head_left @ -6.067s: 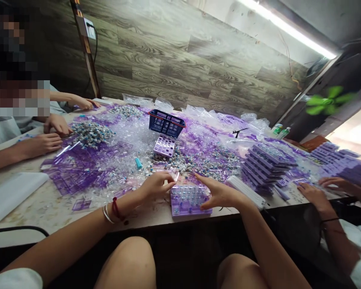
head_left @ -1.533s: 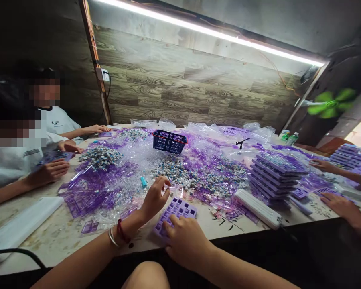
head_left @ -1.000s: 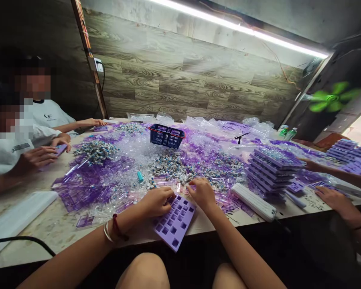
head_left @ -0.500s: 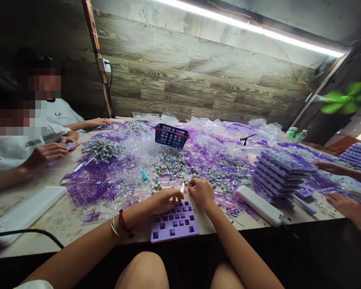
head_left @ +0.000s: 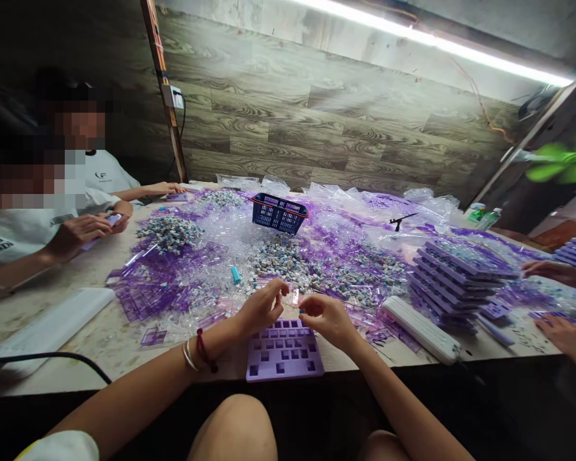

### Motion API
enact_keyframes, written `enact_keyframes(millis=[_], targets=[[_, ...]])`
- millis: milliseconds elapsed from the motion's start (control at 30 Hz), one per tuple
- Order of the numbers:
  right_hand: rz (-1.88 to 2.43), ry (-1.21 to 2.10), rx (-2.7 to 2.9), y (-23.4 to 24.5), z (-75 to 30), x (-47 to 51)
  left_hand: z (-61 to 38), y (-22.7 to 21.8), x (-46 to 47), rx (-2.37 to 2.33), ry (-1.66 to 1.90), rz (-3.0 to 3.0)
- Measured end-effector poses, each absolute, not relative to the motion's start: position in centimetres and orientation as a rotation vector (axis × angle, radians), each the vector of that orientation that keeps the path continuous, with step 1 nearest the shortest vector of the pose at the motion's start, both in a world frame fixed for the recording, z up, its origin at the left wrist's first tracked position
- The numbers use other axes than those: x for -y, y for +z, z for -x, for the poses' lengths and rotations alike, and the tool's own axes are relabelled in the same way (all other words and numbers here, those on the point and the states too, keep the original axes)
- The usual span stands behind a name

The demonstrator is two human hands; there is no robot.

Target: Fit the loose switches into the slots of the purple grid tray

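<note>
A purple plate [head_left: 288, 365] with several square holes lies at the table's near edge, in front of my knees. Over its far left corner is my left hand [head_left: 265, 306], fingers curled inward; whatever they pinch, if anything, is hidden. My right hand [head_left: 330, 321] is above the plate's far right corner, thumb and index finger pinching a small blue-tipped part [head_left: 301, 312]. Loose blue-and-white parts [head_left: 283, 261] of similar colour are heaped just beyond both hands. A small pale label-like piece [head_left: 296, 296] shows between the hands.
A dark basket [head_left: 279, 214] stands behind the heap. Stacked purple plates [head_left: 454, 282] and a white power strip [head_left: 420, 330] are to the right. A long white box [head_left: 52, 326] and black cable [head_left: 43, 357] lie left. Clear purple pieces [head_left: 158, 288] are strewn about. Co-workers' hands are at both sides.
My left hand has lifted off the plate's far edge. My right hand has come back from the heap toward the plate, a blue-tipped part now showing at its fingertips. The view has shifted slightly.
</note>
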State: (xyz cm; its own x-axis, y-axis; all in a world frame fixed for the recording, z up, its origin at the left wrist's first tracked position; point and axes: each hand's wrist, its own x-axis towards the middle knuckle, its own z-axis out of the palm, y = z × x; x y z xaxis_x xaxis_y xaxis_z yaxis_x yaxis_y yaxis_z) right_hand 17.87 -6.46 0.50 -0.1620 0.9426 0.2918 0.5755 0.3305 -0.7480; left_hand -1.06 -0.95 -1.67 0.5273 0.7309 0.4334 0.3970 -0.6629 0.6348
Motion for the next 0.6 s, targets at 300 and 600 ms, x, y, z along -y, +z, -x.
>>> enact_keyframes(millis=[300,600], targets=[[1.331,0.520,2.064,-0.3,-17.6,6.9,1.3,-1.8,0.5,-0.984,0.910,-2.410],[1.326,0.484,2.159,-0.1,-18.4,7.3,1.2,-1.8,0.7,-0.933,0.897,-2.457]])
